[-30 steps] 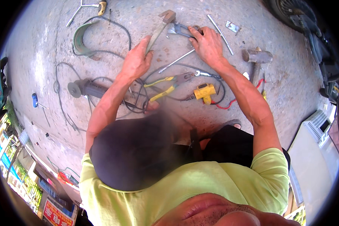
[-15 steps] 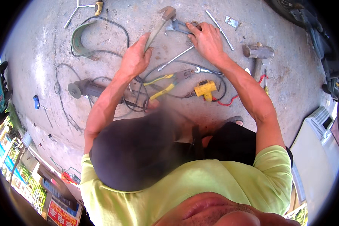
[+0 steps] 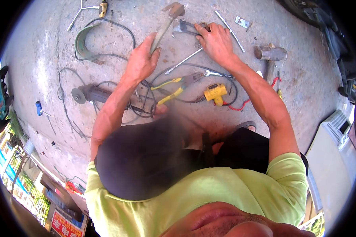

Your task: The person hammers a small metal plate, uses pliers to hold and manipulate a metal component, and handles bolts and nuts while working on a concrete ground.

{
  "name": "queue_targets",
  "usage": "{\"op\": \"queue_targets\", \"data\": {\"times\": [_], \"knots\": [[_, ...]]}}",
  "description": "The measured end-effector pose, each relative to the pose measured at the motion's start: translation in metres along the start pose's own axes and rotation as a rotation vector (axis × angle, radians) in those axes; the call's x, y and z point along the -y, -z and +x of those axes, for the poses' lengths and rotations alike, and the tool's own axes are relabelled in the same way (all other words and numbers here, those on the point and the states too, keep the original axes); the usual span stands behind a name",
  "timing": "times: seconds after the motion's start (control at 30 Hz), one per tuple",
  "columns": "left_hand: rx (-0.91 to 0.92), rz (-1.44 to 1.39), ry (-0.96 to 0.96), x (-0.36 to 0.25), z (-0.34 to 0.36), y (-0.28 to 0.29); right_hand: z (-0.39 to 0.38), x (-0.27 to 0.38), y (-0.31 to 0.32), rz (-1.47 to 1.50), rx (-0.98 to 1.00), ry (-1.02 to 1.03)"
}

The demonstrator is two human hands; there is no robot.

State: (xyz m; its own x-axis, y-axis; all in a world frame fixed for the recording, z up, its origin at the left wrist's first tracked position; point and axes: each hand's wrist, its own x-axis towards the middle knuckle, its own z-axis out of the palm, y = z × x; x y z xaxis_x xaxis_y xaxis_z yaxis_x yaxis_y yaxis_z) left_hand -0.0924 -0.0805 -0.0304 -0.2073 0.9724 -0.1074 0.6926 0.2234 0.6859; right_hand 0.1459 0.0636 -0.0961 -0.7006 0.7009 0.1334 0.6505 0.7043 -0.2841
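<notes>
My left hand (image 3: 141, 59) is wrapped round the handle of a claw hammer (image 3: 162, 34), whose rusty head points away from me. To its right, my right hand (image 3: 217, 44) grips a grey metal piece (image 3: 186, 28) with a looped, bracket-like shape, close to the ground. The fingers hide part of this piece, so its exact kind cannot be made out. The hammer head is above and just left of the piece, apart from it. A thin metal rod (image 3: 184, 60) lies beneath my right hand, and another rod (image 3: 230, 31) lies beyond it.
Nearer to me lie yellow-handled cutters (image 3: 174, 93), a wrench (image 3: 217, 74), a yellow tool or connector (image 3: 215, 94) and an angle grinder (image 3: 103, 94) among looping black cables. A sledgehammer (image 3: 271, 53) is at right. A curved green metal piece (image 3: 82, 42) rests at left.
The hammer head has lifted and turned slightly, away from the metal piece. My right hand keeps its grip in nearly the same place.
</notes>
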Motion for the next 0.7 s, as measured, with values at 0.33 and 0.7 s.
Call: {"op": "queue_targets", "data": {"times": [0.33,0.7], "knots": [[0.098,0.056,0.094,0.009,-0.003,-0.001,0.002,0.004,0.006,0.005,0.008,-0.01],[0.116,-0.942,0.551,0.048,-0.039,-0.006,-0.007,-0.006,0.009,0.767,0.115,-0.174]]}}
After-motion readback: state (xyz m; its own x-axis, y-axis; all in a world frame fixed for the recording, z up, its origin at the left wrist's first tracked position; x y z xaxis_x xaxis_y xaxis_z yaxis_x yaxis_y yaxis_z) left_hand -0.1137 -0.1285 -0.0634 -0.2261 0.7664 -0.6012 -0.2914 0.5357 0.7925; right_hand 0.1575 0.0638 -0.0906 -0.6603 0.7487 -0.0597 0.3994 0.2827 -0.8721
